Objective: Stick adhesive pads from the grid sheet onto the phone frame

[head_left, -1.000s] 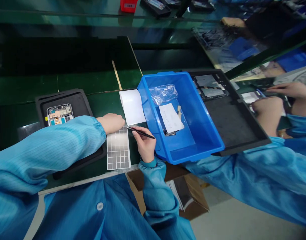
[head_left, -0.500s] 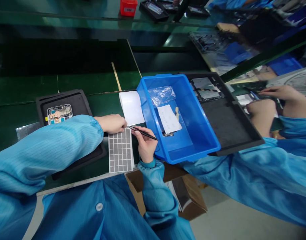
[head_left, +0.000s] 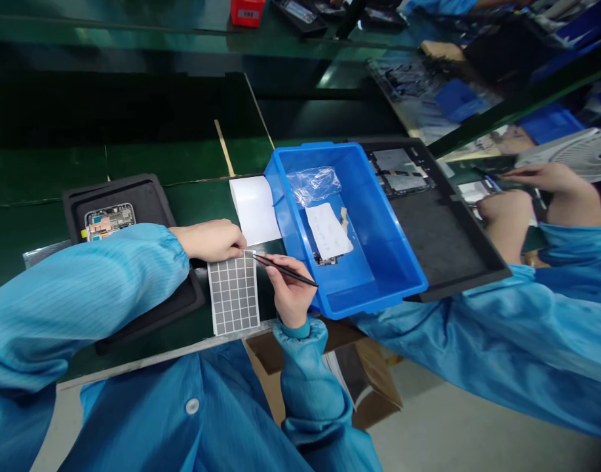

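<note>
A sheet of grey square stickers on white backing lies at the front edge of the green bench. My left hand is closed at the sheet's upper edge, fingertips pinching there; the exact grip is partly hidden. My right hand holds black tweezers, their tips by the sheet's top right corner near my left fingertips. I cannot tell whether a sticker is between the tips. Behind the sheet, a curled white paper leans by the blue bin. Under my left forearm is a black foam tray with an opened phone.
The blue bin, holding clear plastic, a paper slip and small parts, stands close right of my right hand. Beyond it lies a black tray with a device part. A co-worker's hands are at far right. A cardboard box sits below the bench.
My right hand has drawn slightly right and toward me with the tweezers. My left hand stays at the sheet's top edge. The whole view has shifted a little.
</note>
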A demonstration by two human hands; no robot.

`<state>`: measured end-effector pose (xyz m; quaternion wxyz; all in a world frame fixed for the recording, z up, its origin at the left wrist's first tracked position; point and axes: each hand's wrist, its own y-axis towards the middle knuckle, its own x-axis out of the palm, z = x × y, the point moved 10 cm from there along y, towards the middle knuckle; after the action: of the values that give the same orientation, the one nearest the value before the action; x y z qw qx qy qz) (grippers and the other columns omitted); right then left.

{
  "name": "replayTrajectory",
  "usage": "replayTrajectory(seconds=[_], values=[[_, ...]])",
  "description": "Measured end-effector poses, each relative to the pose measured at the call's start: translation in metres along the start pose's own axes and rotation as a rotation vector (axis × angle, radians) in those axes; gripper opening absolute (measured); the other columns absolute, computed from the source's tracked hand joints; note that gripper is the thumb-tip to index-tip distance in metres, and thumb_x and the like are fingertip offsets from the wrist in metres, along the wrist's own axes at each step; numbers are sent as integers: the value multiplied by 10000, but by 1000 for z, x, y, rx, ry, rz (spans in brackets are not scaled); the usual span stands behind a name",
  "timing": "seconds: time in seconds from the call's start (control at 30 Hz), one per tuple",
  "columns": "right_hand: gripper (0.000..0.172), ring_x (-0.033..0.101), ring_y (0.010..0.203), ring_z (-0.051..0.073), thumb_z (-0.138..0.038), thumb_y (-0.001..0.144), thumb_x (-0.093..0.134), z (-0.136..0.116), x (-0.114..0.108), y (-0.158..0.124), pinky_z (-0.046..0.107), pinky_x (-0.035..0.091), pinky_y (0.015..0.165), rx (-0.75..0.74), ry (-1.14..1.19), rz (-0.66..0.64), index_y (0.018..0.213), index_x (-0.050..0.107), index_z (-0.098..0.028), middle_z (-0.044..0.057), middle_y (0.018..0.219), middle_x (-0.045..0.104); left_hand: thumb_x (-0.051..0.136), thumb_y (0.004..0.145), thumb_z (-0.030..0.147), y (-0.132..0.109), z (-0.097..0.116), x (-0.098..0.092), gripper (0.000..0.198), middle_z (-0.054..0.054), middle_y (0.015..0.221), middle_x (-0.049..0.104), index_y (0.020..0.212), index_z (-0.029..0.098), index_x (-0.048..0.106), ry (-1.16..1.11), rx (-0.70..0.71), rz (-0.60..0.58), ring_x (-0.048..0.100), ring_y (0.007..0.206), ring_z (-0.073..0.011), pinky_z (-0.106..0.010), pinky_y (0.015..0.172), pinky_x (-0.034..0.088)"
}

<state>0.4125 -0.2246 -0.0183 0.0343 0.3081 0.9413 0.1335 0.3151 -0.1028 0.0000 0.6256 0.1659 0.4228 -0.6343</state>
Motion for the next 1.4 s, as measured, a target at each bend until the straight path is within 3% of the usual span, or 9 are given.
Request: replayTrajectory(seconds=[0.33, 0.93, 1.27, 1.4], values=[[122, 745, 982, 221, -188, 878, 732, -12, 8, 1, 438, 658, 902, -60, -27, -22, 973, 711, -261, 54, 1015, 751, 556, 892, 220, -5, 1, -2, 218, -10, 757, 742, 810, 219, 757, -4, -8, 5, 644, 675, -141, -248, 678, 426], [95, 758, 946, 234, -243, 867, 754, -4, 8, 0, 451, 648, 889, -25, -42, -8, 949, 706, -255, 47, 964, 767, 540, 898, 189, -9, 7, -3, 232, -23, 707, 707, 747, 200, 716, 62, 9, 15, 589, 624, -149, -283, 606, 376], [106, 779, 918, 237, -206, 858, 761, -3, 9, -1, 449, 652, 879, -30, -8, -5, 936, 709, -254, 36, 950, 778, 528, 935, 232, -8, 1, 3, 230, -21, 790, 736, 860, 208, 744, 103, -49, -66, 634, 708, -153, -264, 668, 413], [98, 783, 898, 247, -232, 859, 765, -9, 6, -1, 471, 648, 875, -40, -1, 17, 931, 702, -254, 34, 935, 780, 557, 943, 270, -6, -11, 7, 218, -50, 857, 757, 932, 198, 762, 139, -122, -96, 672, 777, -180, -269, 656, 426]])
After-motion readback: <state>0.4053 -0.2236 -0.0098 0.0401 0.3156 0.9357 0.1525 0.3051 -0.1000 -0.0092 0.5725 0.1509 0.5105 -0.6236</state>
